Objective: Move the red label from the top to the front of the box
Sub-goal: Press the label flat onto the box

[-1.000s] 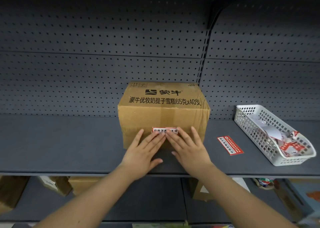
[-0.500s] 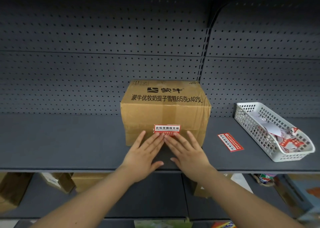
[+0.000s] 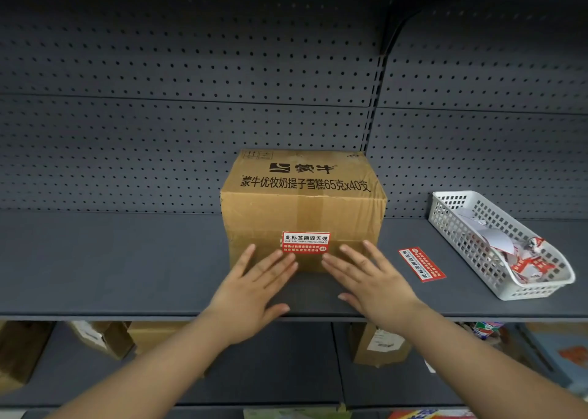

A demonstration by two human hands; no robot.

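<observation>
A brown cardboard box (image 3: 304,208) with black printed characters on its top stands on the grey shelf (image 3: 111,266). A red-and-white label (image 3: 305,242) is stuck flat on the lower middle of the box's front face and shows in full. My left hand (image 3: 254,288) is flat with its fingers spread, the fingertips just below and left of the label. Palm down, fingers apart, my right hand (image 3: 370,283) mirrors it below and right of the label. Neither hand holds anything.
A second red label (image 3: 421,264) lies flat on the shelf right of the box. Further right stands a white mesh basket (image 3: 458,227) with torn label scraps. A perforated back panel rises behind. Cardboard boxes (image 3: 101,339) sit on the shelf below.
Both hands have slid down and apart, off the label. The label, half covered by the fingertips a second ago, now shows whole on the box front.
</observation>
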